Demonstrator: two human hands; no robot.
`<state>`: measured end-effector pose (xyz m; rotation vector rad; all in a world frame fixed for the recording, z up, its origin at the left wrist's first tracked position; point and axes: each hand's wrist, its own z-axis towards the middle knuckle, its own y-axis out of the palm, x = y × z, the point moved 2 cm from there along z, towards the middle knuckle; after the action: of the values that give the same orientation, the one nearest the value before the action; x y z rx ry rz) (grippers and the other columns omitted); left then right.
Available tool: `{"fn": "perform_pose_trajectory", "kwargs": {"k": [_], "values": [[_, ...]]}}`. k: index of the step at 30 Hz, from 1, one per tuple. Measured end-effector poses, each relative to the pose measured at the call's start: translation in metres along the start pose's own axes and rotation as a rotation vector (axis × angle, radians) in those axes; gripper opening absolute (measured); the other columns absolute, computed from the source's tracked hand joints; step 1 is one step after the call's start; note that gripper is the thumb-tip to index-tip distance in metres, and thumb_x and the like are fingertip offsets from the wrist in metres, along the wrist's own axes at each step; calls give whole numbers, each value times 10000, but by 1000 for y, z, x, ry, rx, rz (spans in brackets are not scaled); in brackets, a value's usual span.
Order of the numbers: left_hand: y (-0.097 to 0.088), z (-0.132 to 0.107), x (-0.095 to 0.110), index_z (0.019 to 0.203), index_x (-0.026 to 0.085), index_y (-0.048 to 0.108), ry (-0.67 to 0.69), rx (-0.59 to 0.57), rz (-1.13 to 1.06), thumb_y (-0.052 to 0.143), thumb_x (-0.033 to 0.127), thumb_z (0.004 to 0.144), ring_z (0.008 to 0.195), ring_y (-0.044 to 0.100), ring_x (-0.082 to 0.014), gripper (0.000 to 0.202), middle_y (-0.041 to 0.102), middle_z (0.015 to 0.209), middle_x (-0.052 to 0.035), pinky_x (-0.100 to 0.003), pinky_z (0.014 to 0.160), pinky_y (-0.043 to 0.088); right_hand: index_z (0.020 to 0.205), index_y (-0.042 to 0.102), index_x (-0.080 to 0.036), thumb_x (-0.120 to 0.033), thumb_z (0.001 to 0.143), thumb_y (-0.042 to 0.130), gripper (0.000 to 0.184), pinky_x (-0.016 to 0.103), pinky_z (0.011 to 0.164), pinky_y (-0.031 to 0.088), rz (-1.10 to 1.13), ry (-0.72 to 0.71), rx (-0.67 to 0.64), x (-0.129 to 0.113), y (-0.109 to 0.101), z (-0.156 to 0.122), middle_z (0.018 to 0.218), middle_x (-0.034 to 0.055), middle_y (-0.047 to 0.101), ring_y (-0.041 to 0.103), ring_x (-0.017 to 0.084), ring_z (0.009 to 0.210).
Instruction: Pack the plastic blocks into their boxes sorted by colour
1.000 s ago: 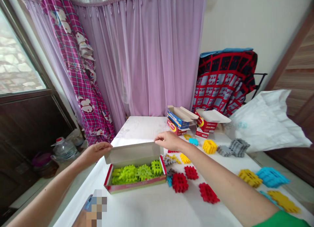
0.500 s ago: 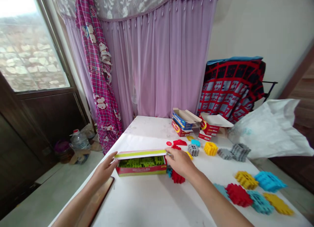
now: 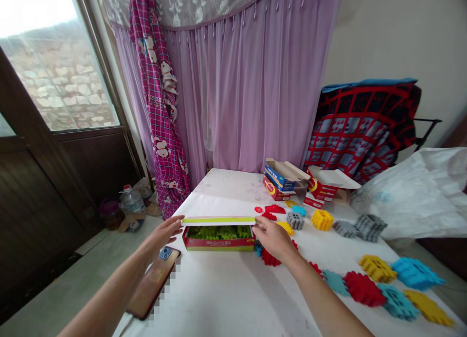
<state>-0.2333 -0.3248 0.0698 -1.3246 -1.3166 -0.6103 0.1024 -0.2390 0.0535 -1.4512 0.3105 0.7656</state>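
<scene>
A red and green cardboard box (image 3: 219,244) stands on the white table, full of bright green plastic pieces (image 3: 219,232). Its lid (image 3: 219,221) is partly raised, leaving a gap at the front. My left hand (image 3: 166,234) is at the lid's left end, fingers stretched out and near or touching its edge. At the right corner, my right hand (image 3: 273,235) has thumb and fingers closed on the lid. Red gear-edged blocks (image 3: 270,257) lie just under and beside my right hand, partly hidden by it.
A phone (image 3: 155,283) lies by my left forearm at the table's edge. Open blue (image 3: 279,176) and red (image 3: 323,185) boxes are stacked at the back right. Yellow (image 3: 322,220), grey (image 3: 370,227), red (image 3: 364,288) and blue (image 3: 416,273) blocks spread along the right, near a white plastic bag (image 3: 412,196).
The view has turned slightly left, so things sit further right. My left fingers have straightened and loosened at the lid's left end. More of the phone shows. My right hand stays on the lid.
</scene>
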Motion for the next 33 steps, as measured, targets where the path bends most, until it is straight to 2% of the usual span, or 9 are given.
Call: {"fn": "perform_pose_trajectory", "kwargs": {"k": [4,8,13,21,27,30,33], "values": [[-5,9,7,1245,292,598,-17,-18,51,659,773,573,1162,602,-262,828,675,1230,-76,-351,882,462,1134,709,-240,-310,859,534,333,286,800,479,-87,49,-20,-9,-12,9,1037,52,752,677,217,978],[-11,16,14,1183,275,638,-46,-39,74,687,763,544,1095,633,-260,805,700,1164,-83,-329,801,480,1047,744,-247,-323,851,555,283,307,824,460,-228,65,-48,-15,-23,17,1100,65,726,658,229,998],[-15,18,16,1150,272,656,-73,-74,36,727,758,498,1052,659,-245,817,702,1155,-87,-291,735,507,1101,724,-224,-363,875,535,326,272,771,452,-198,47,-86,-16,-17,19,1046,72,746,673,212,960],[-16,25,21,1153,254,641,-110,-100,-25,783,707,460,972,691,-211,840,699,1176,-106,-240,657,525,933,748,-227,-366,839,574,241,218,645,393,-192,71,-83,-22,-20,36,935,44,761,666,178,858],[-13,36,27,1101,241,642,-123,-81,3,804,671,467,913,703,-193,783,719,1134,-93,-213,601,509,855,747,-203,-321,811,557,228,230,576,352,-216,110,-108,-26,-21,40,853,36,754,653,170,766],[-15,35,34,1100,248,638,-128,-97,22,806,650,504,894,710,-188,738,738,1075,-73,-220,620,518,844,747,-191,-358,815,552,258,240,595,370,-217,114,-113,-26,-23,43,877,52,750,658,192,807],[-18,34,45,1113,231,629,-136,-132,53,750,598,661,846,714,-167,595,743,1019,-55,-234,644,530,911,749,-196,-376,824,542,288,240,632,406,-196,113,-113,-25,-25,51,905,54,748,664,193,817]]}}
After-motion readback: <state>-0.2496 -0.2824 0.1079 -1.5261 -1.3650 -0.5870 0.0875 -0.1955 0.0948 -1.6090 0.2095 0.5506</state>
